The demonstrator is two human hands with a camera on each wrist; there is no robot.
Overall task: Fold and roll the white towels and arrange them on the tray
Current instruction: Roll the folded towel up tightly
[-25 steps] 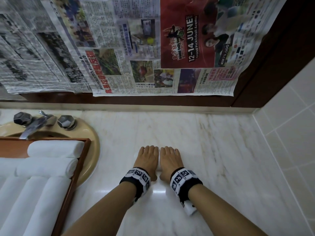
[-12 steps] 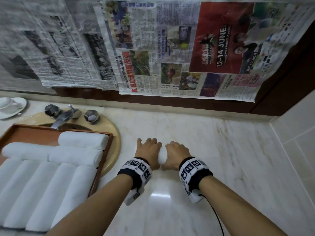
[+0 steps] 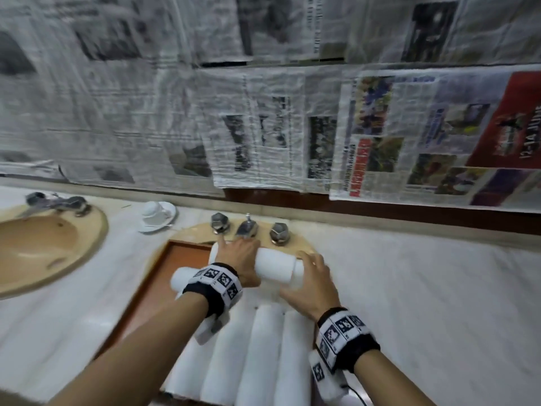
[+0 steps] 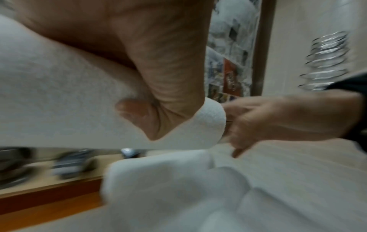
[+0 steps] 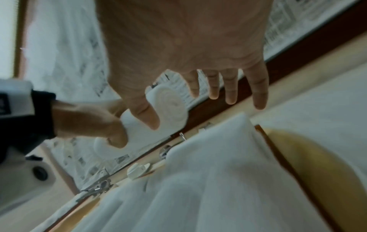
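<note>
White terry rolls (image 3: 257, 356) lie side by side, lengthwise, along the near part of the tray (image 3: 164, 273), soft cylinders packed touching one another. Above their far ends both hands carry one more rolled towel (image 3: 275, 266), held crosswise over the tray and clear of the rolls below. The left hand (image 3: 238, 259) grips its left part from above, the thumb (image 4: 131, 106) tucked under the nap while the fingers curl over the far side. The right hand (image 3: 311, 281) is at the towel's right end: in the right wrist view its thumb (image 5: 146, 114) lies across the spiral end face (image 5: 170, 105), and the four fingers (image 5: 230, 87) hang straight and slightly spread, touching nothing visible. Another roll (image 3: 183, 278) lies crosswise just left of the left wrist, against the tray's left edge. The tray is brown wood with a raised rim and a smooth reddish floor, bare in its far left corner. It rests over a tan oval basin (image 3: 301, 244). Beyond its far edge stand faceted metal tap handles (image 3: 219, 222) and a spout (image 3: 247, 228). Further left on the pale marble counter (image 3: 424, 288) sit a white cup on a saucer (image 3: 156, 213) and a second tan basin (image 3: 44, 244). Crumpled newspaper sheets (image 3: 263, 127) cover the wall behind.
</note>
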